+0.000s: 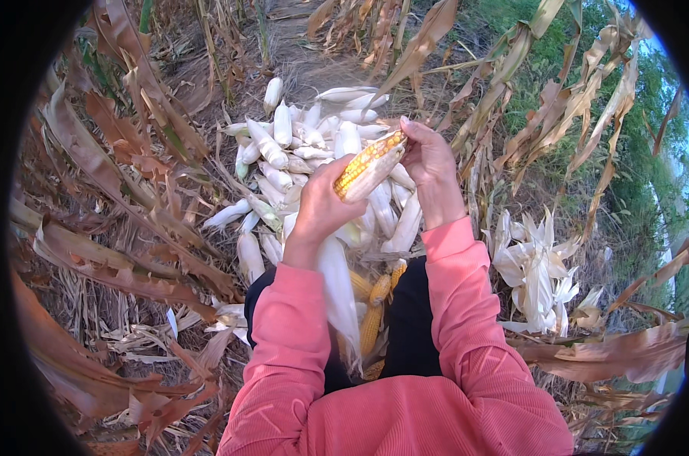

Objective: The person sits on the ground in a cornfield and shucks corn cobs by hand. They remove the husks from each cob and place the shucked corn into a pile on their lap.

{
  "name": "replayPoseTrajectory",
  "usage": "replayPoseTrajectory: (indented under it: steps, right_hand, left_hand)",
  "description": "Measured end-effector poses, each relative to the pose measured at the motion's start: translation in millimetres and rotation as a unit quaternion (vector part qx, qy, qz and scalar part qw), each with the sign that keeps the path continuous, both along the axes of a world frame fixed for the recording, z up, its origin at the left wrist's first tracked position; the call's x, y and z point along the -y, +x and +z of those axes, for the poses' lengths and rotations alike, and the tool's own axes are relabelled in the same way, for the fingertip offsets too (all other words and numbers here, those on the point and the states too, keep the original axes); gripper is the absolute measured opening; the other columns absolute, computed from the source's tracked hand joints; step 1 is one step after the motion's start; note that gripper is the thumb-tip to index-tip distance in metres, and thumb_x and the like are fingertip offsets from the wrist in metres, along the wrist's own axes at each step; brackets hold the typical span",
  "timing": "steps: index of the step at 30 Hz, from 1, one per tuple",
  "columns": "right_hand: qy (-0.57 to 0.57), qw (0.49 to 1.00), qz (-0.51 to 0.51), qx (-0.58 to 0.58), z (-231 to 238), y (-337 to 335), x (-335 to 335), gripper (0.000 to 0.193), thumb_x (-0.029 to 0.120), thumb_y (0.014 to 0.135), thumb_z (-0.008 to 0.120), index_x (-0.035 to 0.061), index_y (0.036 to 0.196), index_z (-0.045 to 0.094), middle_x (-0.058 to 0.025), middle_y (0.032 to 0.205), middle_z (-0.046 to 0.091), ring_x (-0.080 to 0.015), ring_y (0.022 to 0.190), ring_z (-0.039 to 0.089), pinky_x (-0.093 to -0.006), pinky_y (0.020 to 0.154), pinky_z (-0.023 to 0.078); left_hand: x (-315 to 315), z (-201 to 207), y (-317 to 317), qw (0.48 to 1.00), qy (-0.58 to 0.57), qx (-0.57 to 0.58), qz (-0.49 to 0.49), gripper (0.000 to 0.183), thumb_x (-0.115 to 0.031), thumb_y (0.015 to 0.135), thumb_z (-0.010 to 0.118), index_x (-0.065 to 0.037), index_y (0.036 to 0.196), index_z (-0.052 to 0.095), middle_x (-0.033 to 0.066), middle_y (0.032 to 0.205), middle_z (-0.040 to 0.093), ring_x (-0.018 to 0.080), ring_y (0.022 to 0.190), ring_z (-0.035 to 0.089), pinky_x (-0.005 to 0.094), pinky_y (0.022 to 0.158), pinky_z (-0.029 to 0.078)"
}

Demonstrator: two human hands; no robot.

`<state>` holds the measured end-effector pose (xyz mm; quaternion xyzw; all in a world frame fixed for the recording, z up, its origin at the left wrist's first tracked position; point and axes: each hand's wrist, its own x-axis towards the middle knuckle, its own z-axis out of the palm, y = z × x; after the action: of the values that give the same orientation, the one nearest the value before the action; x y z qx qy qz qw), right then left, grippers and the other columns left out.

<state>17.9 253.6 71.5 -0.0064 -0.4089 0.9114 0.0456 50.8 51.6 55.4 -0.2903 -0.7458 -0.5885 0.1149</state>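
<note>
Both hands, left hand (322, 205) and right hand (430, 169), are gripping a half-husked yellow corn cob (369, 164) above a pile of husked ears (299, 144), dry stalks (124, 159) surrounding.

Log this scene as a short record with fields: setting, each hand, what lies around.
setting: dry corn field, seen from above
left hand: grips the lower part of a corn cob
right hand: on the cob's upper end, fingers at the husk
cob: partly husked, yellow kernels showing
pile: pale unhusked ears on the ground ahead
husks: white heap at the person's right
lap: several yellow cobs between the pink sleeves
</note>
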Motion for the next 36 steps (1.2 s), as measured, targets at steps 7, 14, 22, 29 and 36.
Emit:
replayPoseTrajectory:
  steps: [7,14,22,29,36]
  right_hand:
    - [-0.153,0.988,0.004,-0.009,-12.6,13.1,13.4,0.031,0.019,0.087,0.062,-0.0056,0.105,0.06,-0.0138,0.088,0.066,-0.0228,0.081,0.064,-0.0382,0.081,0.052]
    - [-0.051,0.992,0.019,-0.116,19.3,40.2,31.1,0.026,0.021,0.09,0.06,0.0016,0.108,0.061,-0.004,0.097,0.065,-0.0128,0.091,0.059,-0.0318,0.081,0.047]
    - [0.149,0.981,0.008,-0.125,23.9,37.1,28.8,0.026,0.018,0.088,0.064,0.0003,0.106,0.065,-0.002,0.093,0.067,-0.0068,0.081,0.057,-0.0218,0.07,0.042]
    - [0.021,0.996,-0.02,-0.087,14.4,37.7,38.4,0.018,0.015,0.089,0.063,0.0005,0.1,0.066,-0.0017,0.085,0.066,-0.005,0.065,0.052,-0.0184,0.061,0.04]
    - [-0.075,0.993,-0.023,-0.083,0.7,34.3,40.9,0.018,0.015,0.089,0.063,0.0005,0.099,0.064,-0.0011,0.083,0.063,-0.0049,0.063,0.05,-0.0185,0.055,0.038]
  left_hand:
    - [-3.4,-10.1,-0.2,0.991,0.031,0.104,-0.08,0.058,-0.007,0.061,0.07,0.002,0.116,0.057,0.0106,0.101,0.064,0.015,0.093,0.06,0.0287,0.085,0.047]
    - [-1.1,-17.2,-3.4,0.931,0.125,0.268,-0.213,0.074,-0.011,0.063,0.071,0.002,0.131,0.043,0.0066,0.112,0.057,0.0142,0.102,0.054,0.0271,0.09,0.043]
    - [-6.2,-3.9,6.1,0.899,0.163,0.313,-0.26,0.07,-0.016,0.072,0.071,0.001,0.133,0.04,0.0048,0.114,0.055,0.0118,0.103,0.053,0.0271,0.09,0.042]
    - [-5.7,-11.5,4.3,0.885,0.19,0.323,-0.275,0.067,-0.018,0.075,0.071,0.0,0.132,0.042,0.004,0.115,0.054,0.0111,0.103,0.052,0.0273,0.09,0.042]
    - [-10.4,-5.1,5.5,0.883,0.233,0.29,-0.286,0.064,-0.02,0.077,0.069,0.001,0.131,0.042,0.0048,0.118,0.054,0.0119,0.105,0.051,0.027,0.092,0.041]
